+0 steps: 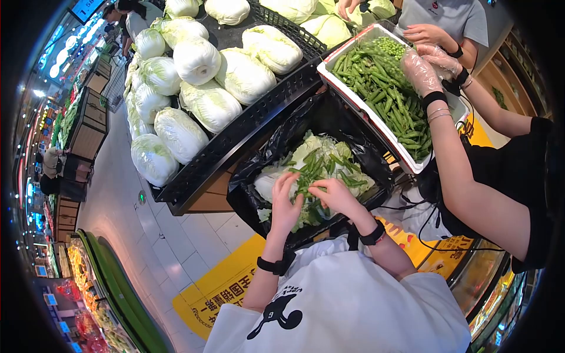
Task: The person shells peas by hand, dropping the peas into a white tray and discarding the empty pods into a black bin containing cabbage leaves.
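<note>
My left hand [286,197] and my right hand [336,197] are close together over a bin lined with a black plastic bag [252,170]. The fingers of both are curled around a green pea pod [304,190], partly hidden between them. Just beneath lie loose pea pods [332,165] on pale cabbage leaves [312,147]. Up and to the right stands a white box [366,112] full of pea pods [382,97], with shelled green peas [385,47] at its far end.
Another person's hands in clear plastic gloves [421,70] work over the box. Beyond it is a further person's hand [424,34]. A black crate [235,138] at left holds napa cabbages [197,60]. A black cable [424,238] hangs at right.
</note>
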The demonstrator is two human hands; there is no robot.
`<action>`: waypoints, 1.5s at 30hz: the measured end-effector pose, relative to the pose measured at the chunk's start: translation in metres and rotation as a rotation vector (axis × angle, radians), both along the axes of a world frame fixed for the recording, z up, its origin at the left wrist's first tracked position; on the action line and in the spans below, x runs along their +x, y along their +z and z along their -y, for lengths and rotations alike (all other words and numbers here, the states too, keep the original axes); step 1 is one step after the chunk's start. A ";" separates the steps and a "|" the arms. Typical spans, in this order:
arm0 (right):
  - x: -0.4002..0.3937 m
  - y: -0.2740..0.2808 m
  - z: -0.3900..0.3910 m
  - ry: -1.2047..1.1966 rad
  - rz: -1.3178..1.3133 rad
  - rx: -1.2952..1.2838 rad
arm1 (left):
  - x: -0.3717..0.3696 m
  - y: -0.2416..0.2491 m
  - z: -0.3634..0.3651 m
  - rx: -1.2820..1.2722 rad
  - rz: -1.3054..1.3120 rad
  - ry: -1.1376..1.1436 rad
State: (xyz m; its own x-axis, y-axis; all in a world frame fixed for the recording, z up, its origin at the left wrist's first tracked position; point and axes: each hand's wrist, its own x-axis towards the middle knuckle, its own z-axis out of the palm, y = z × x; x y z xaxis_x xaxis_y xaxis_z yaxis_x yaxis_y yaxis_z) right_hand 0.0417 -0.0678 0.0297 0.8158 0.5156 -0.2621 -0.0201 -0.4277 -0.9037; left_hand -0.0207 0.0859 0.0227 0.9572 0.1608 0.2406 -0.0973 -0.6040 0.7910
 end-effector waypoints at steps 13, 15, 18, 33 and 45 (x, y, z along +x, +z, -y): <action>0.015 0.004 -0.004 -0.191 -0.340 0.586 | 0.011 0.018 -0.010 -0.531 -0.292 -0.192; 0.014 0.001 -0.006 -0.176 -0.286 0.533 | 0.010 0.018 -0.002 -0.592 -0.310 -0.173; 0.013 -0.002 -0.005 -0.135 -0.210 0.432 | 0.008 0.018 0.000 -0.732 -0.387 -0.185; 0.011 -0.027 -0.008 -0.098 -0.057 0.183 | 0.005 0.002 0.004 -0.314 -0.313 -0.215; -0.006 -0.040 -0.007 -0.099 -0.175 0.484 | 0.027 -0.021 0.001 -0.727 -0.174 0.105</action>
